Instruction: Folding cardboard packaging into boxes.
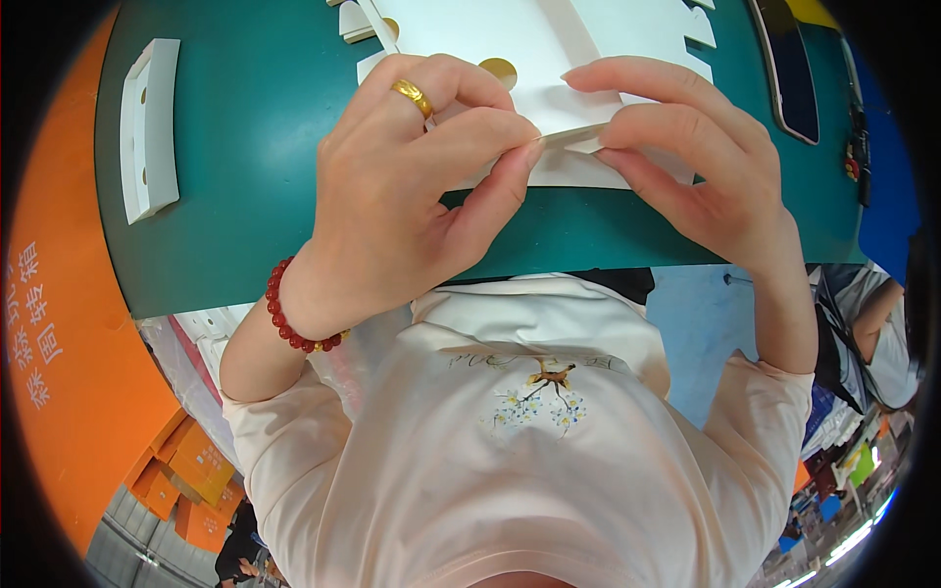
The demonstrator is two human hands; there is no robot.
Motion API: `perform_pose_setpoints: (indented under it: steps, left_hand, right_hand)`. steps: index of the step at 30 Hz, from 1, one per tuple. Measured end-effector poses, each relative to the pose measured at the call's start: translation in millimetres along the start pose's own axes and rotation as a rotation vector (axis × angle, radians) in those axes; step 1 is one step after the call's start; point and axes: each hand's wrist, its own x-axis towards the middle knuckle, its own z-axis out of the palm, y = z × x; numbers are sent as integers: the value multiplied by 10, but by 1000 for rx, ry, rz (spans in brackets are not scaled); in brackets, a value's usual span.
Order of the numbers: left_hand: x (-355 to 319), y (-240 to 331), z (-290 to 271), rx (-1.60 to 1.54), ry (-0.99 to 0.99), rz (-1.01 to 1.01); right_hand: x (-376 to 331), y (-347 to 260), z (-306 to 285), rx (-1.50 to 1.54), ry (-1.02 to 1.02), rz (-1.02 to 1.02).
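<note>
A white die-cut cardboard blank [564,103], with a round hole and a raised fold, lies in front of me on a green work surface [250,127]. My left hand [402,176], wearing a gold ring and a red bead bracelet, pinches the blank's near edge between thumb and forefinger. Opposite it, my right hand [701,147] holds a small flap of the same edge between thumb and fingers, its forefinger raised over the card. More notched white card [627,29] extends behind my hands. Parts of the blank are hidden under my fingers.
At the left stands a folded white cardboard strip [152,132] with round holes. A dark-screened phone [792,83] lies at the far right, near a dark cord [860,127]. An orange panel [59,245] borders the left side, with orange boxes [196,470] below.
</note>
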Motion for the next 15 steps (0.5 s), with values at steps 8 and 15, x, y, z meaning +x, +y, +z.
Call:
perform_pose_setpoints:
  steps: [8,15]
  left_hand:
    - [63,163,-15,-10,-71,-174]
    - [103,196,15,-6,-68,-221]
  right_hand:
    - [-20,12,-30,50,-11,92]
    - [-4,35,-33,75,-18,94]
